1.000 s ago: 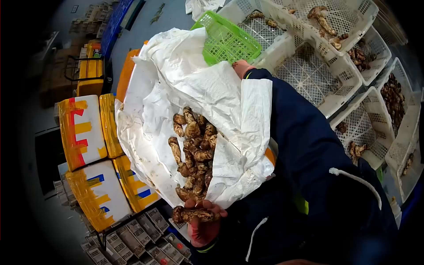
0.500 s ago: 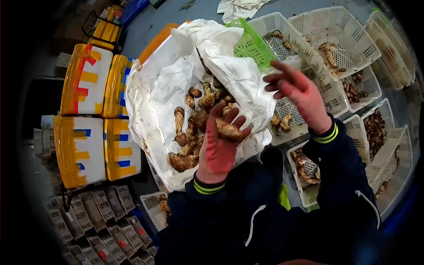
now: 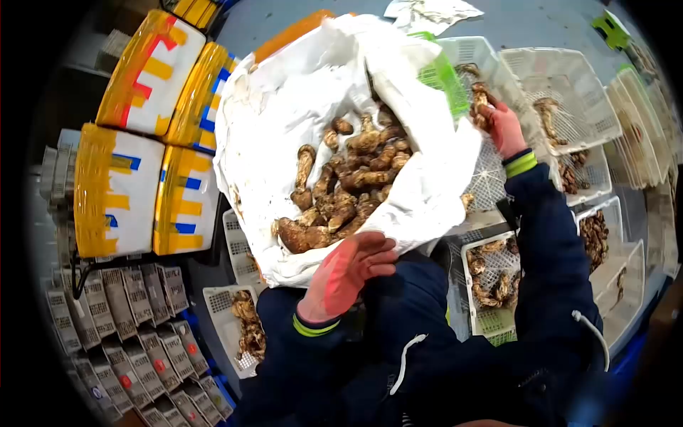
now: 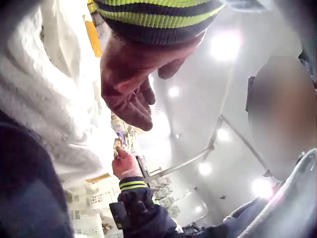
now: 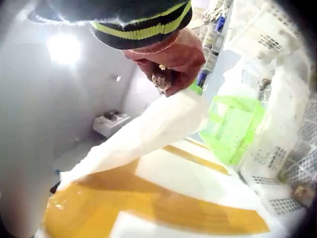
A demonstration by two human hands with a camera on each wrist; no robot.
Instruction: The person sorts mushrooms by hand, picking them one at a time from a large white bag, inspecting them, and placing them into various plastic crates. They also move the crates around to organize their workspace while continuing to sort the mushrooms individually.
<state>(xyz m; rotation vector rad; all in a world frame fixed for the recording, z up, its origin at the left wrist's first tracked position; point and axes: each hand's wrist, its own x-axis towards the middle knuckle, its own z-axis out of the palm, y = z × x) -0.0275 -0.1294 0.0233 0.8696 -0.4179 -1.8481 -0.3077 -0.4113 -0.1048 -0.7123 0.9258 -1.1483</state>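
Your right hand, two o'clock, pinching one mushroom, your left hand, six o'clock, loosely extended, near mushroom pile

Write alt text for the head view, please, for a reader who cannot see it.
A person's right grip holds a mushroom over a white crate; the left grip is beside piled brown mushrooms on white wrapping.
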